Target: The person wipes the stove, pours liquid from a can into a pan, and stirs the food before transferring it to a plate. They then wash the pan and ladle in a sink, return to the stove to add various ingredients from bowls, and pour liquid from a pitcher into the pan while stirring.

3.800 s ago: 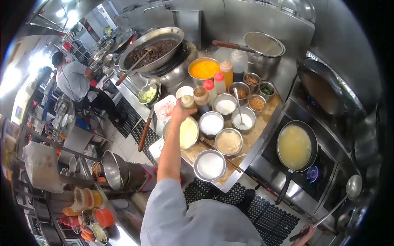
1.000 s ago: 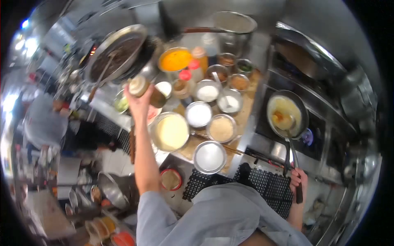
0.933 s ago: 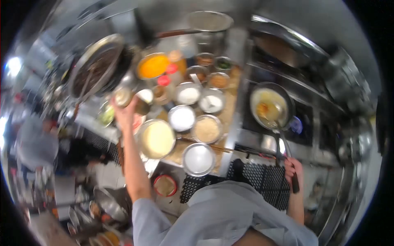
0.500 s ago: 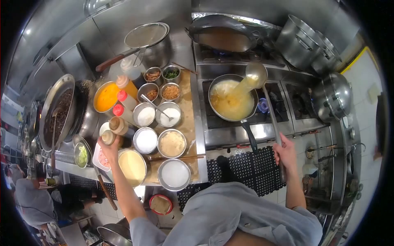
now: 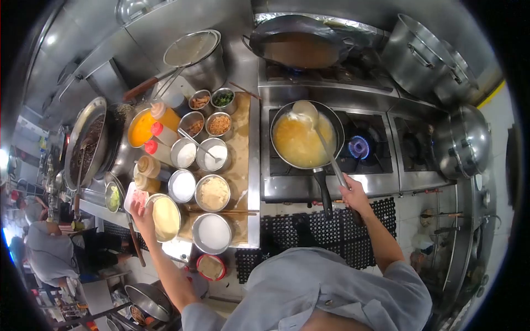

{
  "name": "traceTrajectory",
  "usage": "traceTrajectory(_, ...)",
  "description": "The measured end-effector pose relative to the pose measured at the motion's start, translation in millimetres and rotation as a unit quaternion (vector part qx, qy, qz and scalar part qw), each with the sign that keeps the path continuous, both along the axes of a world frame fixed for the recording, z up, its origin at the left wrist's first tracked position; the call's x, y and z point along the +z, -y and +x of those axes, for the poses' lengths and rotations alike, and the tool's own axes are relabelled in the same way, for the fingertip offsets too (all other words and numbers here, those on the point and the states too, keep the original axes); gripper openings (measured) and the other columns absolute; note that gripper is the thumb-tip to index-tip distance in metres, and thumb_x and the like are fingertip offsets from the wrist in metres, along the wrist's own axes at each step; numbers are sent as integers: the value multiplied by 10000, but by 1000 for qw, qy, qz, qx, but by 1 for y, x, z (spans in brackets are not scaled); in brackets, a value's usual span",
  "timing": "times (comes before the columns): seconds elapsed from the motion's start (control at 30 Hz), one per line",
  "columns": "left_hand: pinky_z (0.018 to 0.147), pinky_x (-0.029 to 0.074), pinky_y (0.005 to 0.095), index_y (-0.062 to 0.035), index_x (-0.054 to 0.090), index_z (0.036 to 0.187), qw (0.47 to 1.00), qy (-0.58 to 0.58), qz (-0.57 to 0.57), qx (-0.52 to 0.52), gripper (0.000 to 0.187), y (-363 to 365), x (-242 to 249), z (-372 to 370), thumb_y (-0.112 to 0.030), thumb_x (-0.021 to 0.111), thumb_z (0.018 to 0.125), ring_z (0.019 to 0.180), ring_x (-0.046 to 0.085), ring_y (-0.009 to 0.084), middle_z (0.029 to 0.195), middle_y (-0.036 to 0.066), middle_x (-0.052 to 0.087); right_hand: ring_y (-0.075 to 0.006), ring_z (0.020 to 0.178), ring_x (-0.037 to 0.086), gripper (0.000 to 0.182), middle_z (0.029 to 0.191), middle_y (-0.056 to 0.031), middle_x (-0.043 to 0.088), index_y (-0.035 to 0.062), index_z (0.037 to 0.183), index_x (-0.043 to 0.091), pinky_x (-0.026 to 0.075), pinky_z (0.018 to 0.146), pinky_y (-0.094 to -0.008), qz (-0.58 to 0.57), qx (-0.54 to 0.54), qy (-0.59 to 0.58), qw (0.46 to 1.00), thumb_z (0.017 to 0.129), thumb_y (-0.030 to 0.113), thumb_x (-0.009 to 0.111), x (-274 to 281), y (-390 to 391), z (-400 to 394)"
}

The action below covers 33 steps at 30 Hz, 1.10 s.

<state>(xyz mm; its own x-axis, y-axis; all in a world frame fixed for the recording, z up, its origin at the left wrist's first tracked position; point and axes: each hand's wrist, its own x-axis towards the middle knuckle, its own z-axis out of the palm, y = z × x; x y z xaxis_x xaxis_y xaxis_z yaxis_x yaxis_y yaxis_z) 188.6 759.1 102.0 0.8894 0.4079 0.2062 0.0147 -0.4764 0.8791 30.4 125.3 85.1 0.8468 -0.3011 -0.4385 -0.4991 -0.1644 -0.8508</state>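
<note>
Right hand [image 5: 353,194] clamped on ladle [image 5: 305,112], apparently stirring yellow liquid [image 5: 291,144] in pan [image 5: 323,189], needing steady control; left hand [image 5: 144,222], fingers apart, beside custard-coloured bowl [image 5: 170,240].

Brushed-steel walls [image 5: 234,19] with visible panel seams curve from ten o'clock round to one, and crinkled foil [image 5: 359,34] lines the back edge near one. The steel-edged desk [image 5: 238,151], tan on top, reaches from nine o'clock toward the centre. Black perforated matting [image 5: 359,234] covers the floor between four and six; pale tiles [image 5: 406,220] show beyond it, toward four, beside metal shelving [image 5: 450,243]. Another dark mat [image 5: 121,233] lies at eight. A yellow strip [image 5: 491,95] marks half past two, and bright white light [image 5: 4,157] glares at nine.
</note>
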Motion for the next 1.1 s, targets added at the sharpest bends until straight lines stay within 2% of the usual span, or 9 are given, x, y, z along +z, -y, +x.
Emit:
traceTrajectory(0.03, 970, 417, 343, -25, 408, 1323, 1000, -12, -2, 21, 637, 6, 3, -11, -166, 744, 799, 1143, 507, 255, 1311, 159, 471, -52, 418, 392, 523, 628, 16, 467, 46, 1412, 387, 350, 357, -226, 55, -5, 34, 998, 914, 63, 546, -10, 1, 0)
traceTrajectory(0.4, 910, 460, 335, -12, 420, 1318, 997, -48, -5, 54, 653, 17, -3, -47, -142, 760, 776, 1056, 544, 244, 1260, 166, 498, -17, 458, 395, 310, 717, -7, 498, -9, 1208, 492, 327, 353, -184, 433, -3, -60, 900, 906, 54, 526, 40, 26, -29)
traceTrajectory(0.6, 936, 444, 368, -6, 423, 1321, 988, -96, 113, 49, 729, -28, -16, 23, -171, 801, 720, 1117, 551, 285, 1244, 193, 545, -34, 458, 423, 295, 714, -28, 526, -37, 1145, 524, 329, 346, -188, 356, -63, -65, 930, 865, 43, 569, 76, 16, -57)
traceTrajectory(0.7, 938, 440, 374, 7, 431, 1308, 982, -27, 184, 8, 747, -58, -48, 60, -180, 819, 697, 1096, 567, 305, 1197, 190, 580, -41, 455, 423, 336, 694, -15, 522, -38, 1159, 535, 339, 353, -200, 287, -106, -62, 950, 830, 9, 580, 112, -3, -57)
traceTrajectory(0.8, 947, 433, 375, 5, 420, 1312, 982, -91, 167, -9, 752, -62, -45, 80, -167, 818, 697, 1093, 570, 292, 1174, 180, 593, -46, 452, 423, 406, 701, -7, 524, -28, 1217, 528, 347, 360, -208, 228, -143, -50, 962, 812, -33, 552, 123, -12, -57)
traceTrajectory(0.9, 927, 439, 373, 5, 441, 1283, 987, -71, 85, -115, 722, -70, -54, 95, -159, 820, 690, 1081, 576, 271, 1160, 168, 600, -58, 440, 424, 500, 695, -11, 522, -3, 1306, 489, 354, 360, -218, 157, -167, -27, 973, 810, -52, 527, 128, -18, -60)
traceTrajectory(1.0, 889, 453, 359, 5, 491, 1225, 985, -63, 76, -141, 657, -42, -23, 89, -141, 826, 678, 1039, 592, 243, 1127, 141, 618, -62, 436, 436, 505, 704, -15, 534, -5, 1321, 478, 361, 362, -221, 116, -167, 18, 979, 820, -56, 509, 141, -31, -63)
traceTrajectory(1.07, 870, 453, 339, 1, 520, 1203, 947, -195, 246, -60, 631, -15, 10, 84, -131, 832, 670, 997, 604, 230, 1093, 123, 633, -60, 429, 438, 525, 690, -7, 521, -5, 1344, 449, 364, 361, -215, 81, -176, 36, 980, 824, -57, 501, 149, -44, -63)
traceTrajectory(1.1, 870, 453, 339, 1, 520, 1203, 948, -194, 244, -63, 631, -5, 17, 82, -131, 832, 670, 997, 604, 230, 1093, 123, 633, -58, 422, 440, 546, 676, 1, 508, -5, 1367, 420, 366, 361, -209, 48, -183, 52, 980, 829, -58, 492, 151, -52, -63)
